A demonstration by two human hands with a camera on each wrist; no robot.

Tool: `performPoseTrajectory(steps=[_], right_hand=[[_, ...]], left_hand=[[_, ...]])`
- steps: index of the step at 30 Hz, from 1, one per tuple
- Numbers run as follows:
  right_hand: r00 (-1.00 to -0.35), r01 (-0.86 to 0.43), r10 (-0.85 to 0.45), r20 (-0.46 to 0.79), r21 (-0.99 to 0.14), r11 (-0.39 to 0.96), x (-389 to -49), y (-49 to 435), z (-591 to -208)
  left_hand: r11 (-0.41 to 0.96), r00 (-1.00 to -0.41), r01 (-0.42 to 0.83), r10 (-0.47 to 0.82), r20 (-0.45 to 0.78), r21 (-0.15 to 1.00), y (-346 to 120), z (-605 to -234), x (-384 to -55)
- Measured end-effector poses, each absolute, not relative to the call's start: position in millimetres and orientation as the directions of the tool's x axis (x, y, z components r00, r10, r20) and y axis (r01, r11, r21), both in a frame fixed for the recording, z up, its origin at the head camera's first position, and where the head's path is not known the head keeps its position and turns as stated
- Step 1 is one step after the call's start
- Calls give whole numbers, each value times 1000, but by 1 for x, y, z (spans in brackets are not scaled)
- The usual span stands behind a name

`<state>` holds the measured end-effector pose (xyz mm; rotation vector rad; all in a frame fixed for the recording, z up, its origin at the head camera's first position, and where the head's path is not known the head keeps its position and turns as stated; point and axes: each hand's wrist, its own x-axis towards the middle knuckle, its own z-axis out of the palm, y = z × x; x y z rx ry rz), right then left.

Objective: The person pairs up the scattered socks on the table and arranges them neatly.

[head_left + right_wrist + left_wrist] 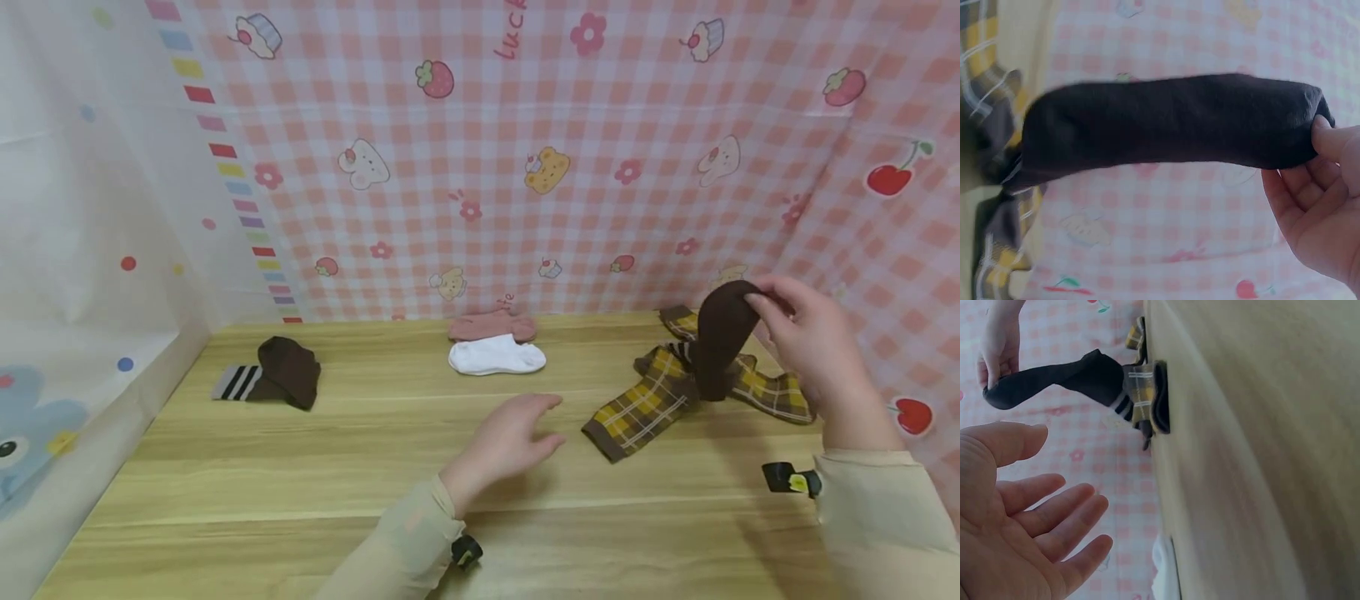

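Observation:
A dark brown sock hangs from my right hand, which pinches it by the toe between thumb and fingers. Its striped cuff end still lies among yellow and brown plaid socks on the right of the table. In the right wrist view the dark sock stretches from the fingertips down to the plaid pile. My left hand hovers over the middle of the table with fingers spread and holds nothing; its palm and fingers show loosely extended in the left wrist view.
At the back middle a white ankle sock lies in front of a pink sock. Another dark brown sock with a grey striped cuff lies folded at the left. Patterned cloth hangs behind the wooden table.

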<state>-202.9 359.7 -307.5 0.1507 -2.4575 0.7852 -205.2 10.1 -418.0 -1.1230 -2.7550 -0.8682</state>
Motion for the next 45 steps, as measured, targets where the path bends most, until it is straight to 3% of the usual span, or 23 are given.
performPoseTrajectory(steps=[4,8,13,20,32,45], right_hand=[[-824,-363,-25,566,-493,791,-208,342,-300],[-785,-520,-198,586,-451,726,-213,322,-303],[-758,-623,-397,517,-396,675,-219,298,-317],[-738,-673,-544,399,-383,633,-228,274,-345],[-807,-584,-539,241,-454,673,-237,260,-377],[-872,-488,-429,235,-486,726,-237,285,-383]], left_hand=[[564,-755,632,604,256,532,3,-414,-208],[545,-780,601,562,277,585,-5,-409,-212],[516,-796,582,522,308,628,-12,-406,-218],[497,-810,556,505,299,667,-19,-412,-223],[451,-854,435,480,199,779,-11,-428,-234],[472,-881,407,430,199,782,8,-430,-244]])
